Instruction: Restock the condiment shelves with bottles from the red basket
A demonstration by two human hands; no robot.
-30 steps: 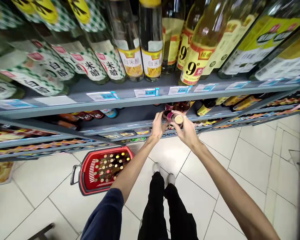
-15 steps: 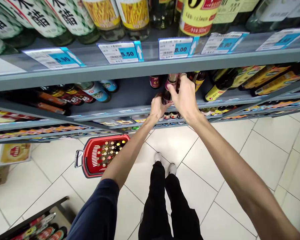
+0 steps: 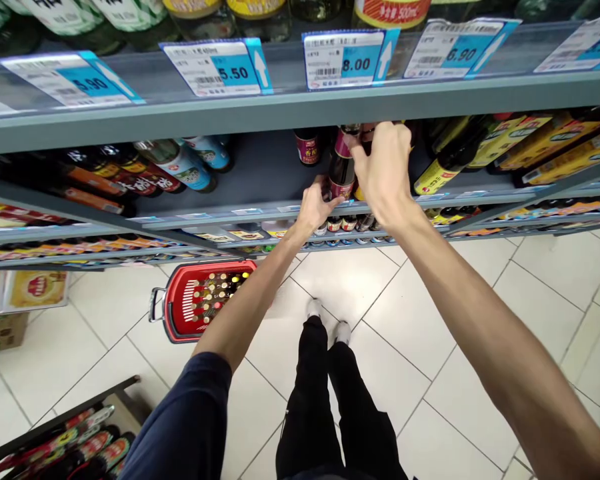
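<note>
On the middle shelf, a dark vinegar bottle [image 3: 341,171] with purple-red labels stands near the front edge. My left hand [image 3: 316,205] is closed around its lower part, thumb across the front near the base. My right hand [image 3: 384,167] is curled beside the upper part, its thumb against the purple label. Another bottle [image 3: 369,132] shows partly behind the right fingers, and the fingertips are hidden. A similar vinegar bottle [image 3: 307,148] stands just left, deeper on the shelf.
A shelf lip with price tags [image 3: 353,61] overhangs my hands. Blue-labelled bottles [image 3: 193,175] stand left and yellow-labelled bottles [image 3: 437,175] right. A red basket [image 3: 183,310] holding several bottles is on the floor at my left. A rack [image 3: 125,393] of bottles stands lower left.
The view has shifted, so the upper shelf sits higher in frame. My right hand has turned with its knuckles up, and more of the vinegar bottle shows between my hands.
</note>
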